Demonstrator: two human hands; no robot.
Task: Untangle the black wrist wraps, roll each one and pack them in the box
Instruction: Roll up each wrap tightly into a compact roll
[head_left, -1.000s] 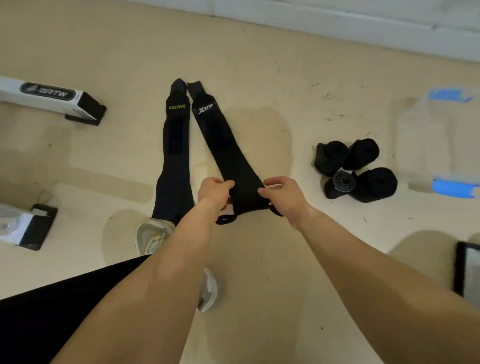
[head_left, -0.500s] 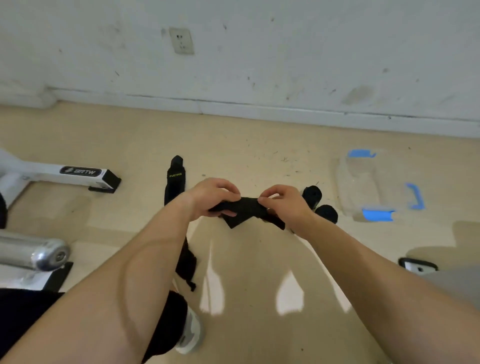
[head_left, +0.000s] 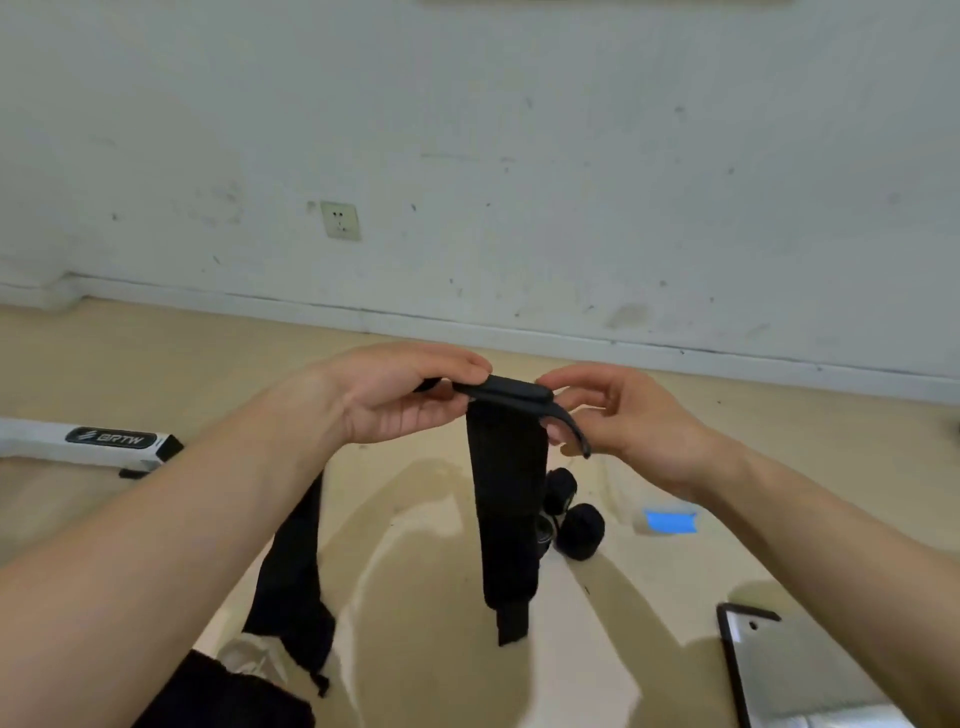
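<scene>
Near right, I note a metal plate (head_left: 795, 670) on the floor (head_left: 426, 613). Near left, a second wrap (head_left: 291, 577) lies flat beside a shoe (head_left: 249, 660). At centre, my left hand (head_left: 395, 395) and right hand (head_left: 623, 415) each pinch the top end of a wrap (head_left: 506, 499), which hangs straight down between them. Behind it I see rolled wraps (head_left: 576, 530) grouped on the floor. Further right, a blue-taped clear item, probably the box (head_left: 670, 521), is blurred. A wall socket (head_left: 340, 220) sits beyond.
</scene>
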